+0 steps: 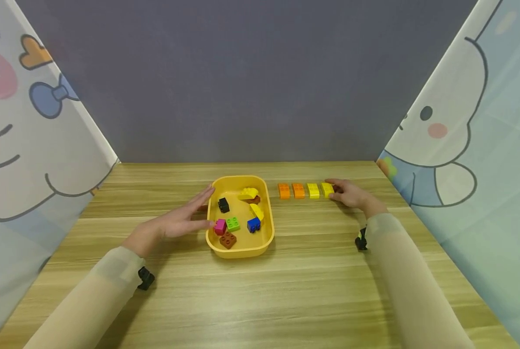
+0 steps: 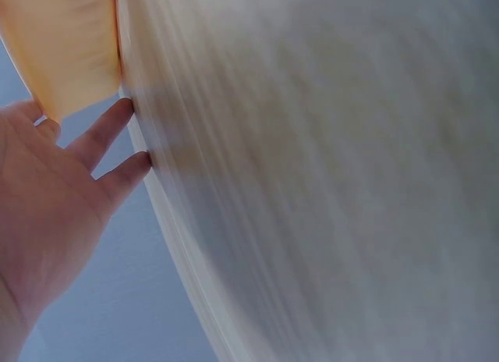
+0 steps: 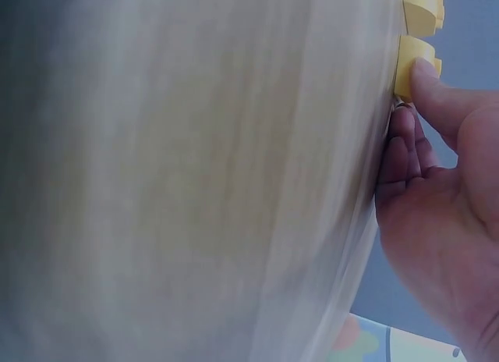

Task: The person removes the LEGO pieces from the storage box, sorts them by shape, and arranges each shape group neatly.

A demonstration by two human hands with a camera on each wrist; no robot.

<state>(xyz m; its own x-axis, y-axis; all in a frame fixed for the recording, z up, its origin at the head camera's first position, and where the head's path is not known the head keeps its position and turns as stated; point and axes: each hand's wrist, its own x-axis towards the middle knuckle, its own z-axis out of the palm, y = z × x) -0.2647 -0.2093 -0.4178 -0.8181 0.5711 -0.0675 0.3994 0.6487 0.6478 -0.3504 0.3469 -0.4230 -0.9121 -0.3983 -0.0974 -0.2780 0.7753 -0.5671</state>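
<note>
At the right end of a row of toy bricks, my right hand (image 1: 350, 194) pinches a yellow brick (image 1: 327, 189) between thumb and fingers. The right wrist view shows the thumb pressed on this yellow brick (image 3: 413, 65), which rests on the table. Left of it stand another yellow brick (image 1: 313, 191) and two orange bricks, one at the row's end (image 1: 283, 191) and one beside it (image 1: 298, 191). My left hand (image 1: 179, 220) lies with spread, straight fingers against the left side of a yellow tray (image 1: 242, 253); in the left wrist view the tray wall (image 2: 66, 50) meets the fingertips.
Inside the tray lie a black brick (image 1: 223, 205), a magenta brick (image 1: 220, 227), a green brick (image 1: 232, 224), a brown brick (image 1: 228, 240), a blue brick (image 1: 253, 224) and yellow pieces (image 1: 248, 194). The wooden table (image 1: 286, 295) ends at a grey back panel (image 1: 251, 82).
</note>
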